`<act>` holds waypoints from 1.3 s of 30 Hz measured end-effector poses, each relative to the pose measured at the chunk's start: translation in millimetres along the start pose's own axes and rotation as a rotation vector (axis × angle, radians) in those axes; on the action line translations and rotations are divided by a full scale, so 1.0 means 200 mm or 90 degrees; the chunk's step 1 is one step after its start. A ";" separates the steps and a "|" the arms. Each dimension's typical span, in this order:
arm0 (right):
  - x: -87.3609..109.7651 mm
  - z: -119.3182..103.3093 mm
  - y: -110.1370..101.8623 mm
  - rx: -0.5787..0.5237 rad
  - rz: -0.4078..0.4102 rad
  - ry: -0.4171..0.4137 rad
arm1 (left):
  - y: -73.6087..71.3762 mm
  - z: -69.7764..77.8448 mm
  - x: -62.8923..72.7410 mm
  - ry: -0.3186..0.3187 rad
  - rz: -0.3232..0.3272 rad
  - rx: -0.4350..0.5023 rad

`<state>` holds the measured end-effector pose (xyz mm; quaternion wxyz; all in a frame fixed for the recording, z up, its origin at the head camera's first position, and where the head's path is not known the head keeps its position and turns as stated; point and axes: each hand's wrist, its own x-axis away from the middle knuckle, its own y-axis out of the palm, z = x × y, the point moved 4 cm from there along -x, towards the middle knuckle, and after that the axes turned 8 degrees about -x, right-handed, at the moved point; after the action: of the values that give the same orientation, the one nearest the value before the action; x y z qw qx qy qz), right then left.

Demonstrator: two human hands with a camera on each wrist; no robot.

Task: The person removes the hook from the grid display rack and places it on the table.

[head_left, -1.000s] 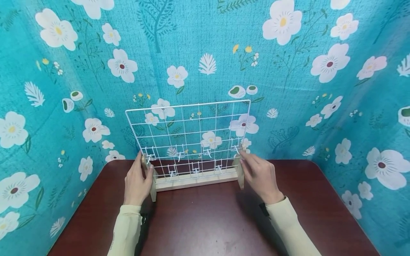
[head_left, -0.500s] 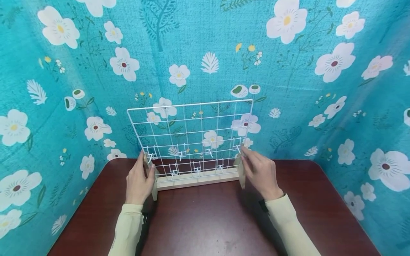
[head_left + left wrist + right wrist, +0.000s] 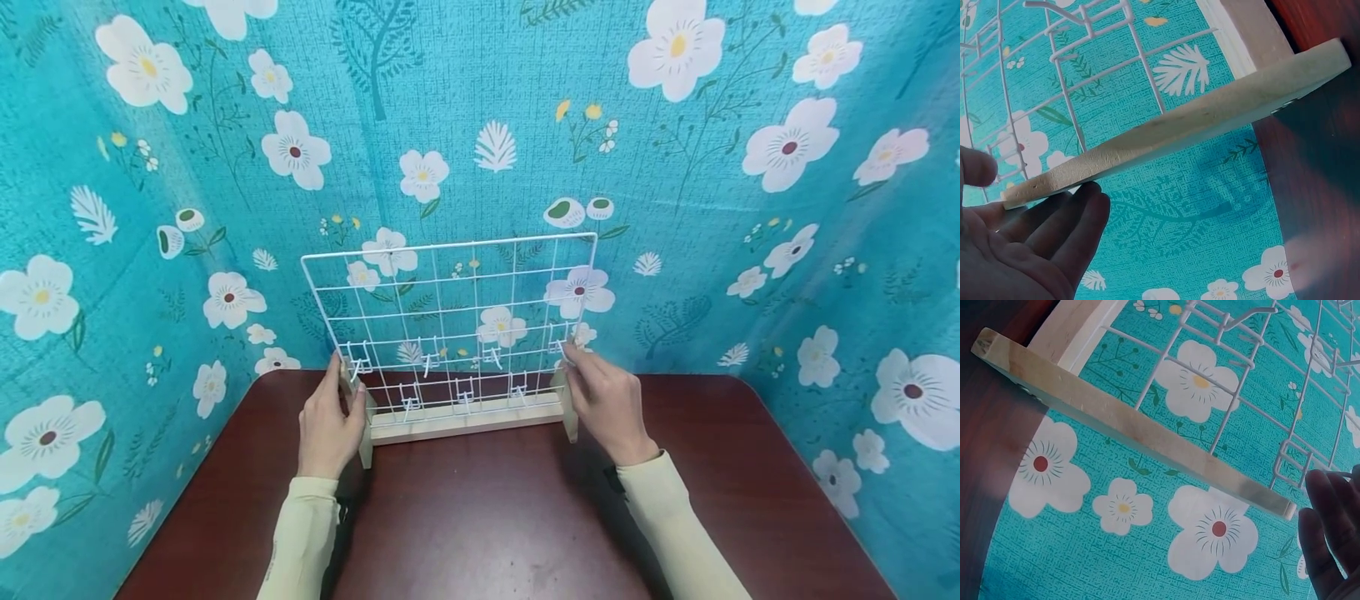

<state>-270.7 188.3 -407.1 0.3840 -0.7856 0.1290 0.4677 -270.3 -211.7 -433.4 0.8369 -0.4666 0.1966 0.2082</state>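
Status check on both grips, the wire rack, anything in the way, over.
Left grip on left post; right grip at right post. White wire rack between, seven hooks attached. Nothing visibly in the way.

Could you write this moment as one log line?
left grip: at left post; right grip: at right post; hooks: on grid

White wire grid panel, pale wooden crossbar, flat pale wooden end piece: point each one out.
White wire grid panel (image 3: 477,307): head view, a wire crossing near its middle.
Pale wooden crossbar (image 3: 468,422): head view, halfway along its length.
Flat pale wooden end piece (image 3: 1138,427): right wrist view, middle of its long narrow edge.
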 end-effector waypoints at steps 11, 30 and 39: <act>-0.01 -0.01 0.00 0.001 0.020 -0.013 | -0.02 -0.01 -0.03 0.012 0.039 0.011; 0.01 -0.01 0.02 -0.001 0.039 -0.043 | -0.03 -0.04 -0.02 -0.003 0.053 -0.018; 0.00 -0.01 0.02 -0.007 0.051 -0.041 | -0.03 -0.05 -0.03 0.009 0.055 -0.012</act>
<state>-272.5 184.4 -409.5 0.3645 -0.7666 0.1453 0.5083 -272.8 -223.8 -429.8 0.8211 -0.4673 0.2205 0.2427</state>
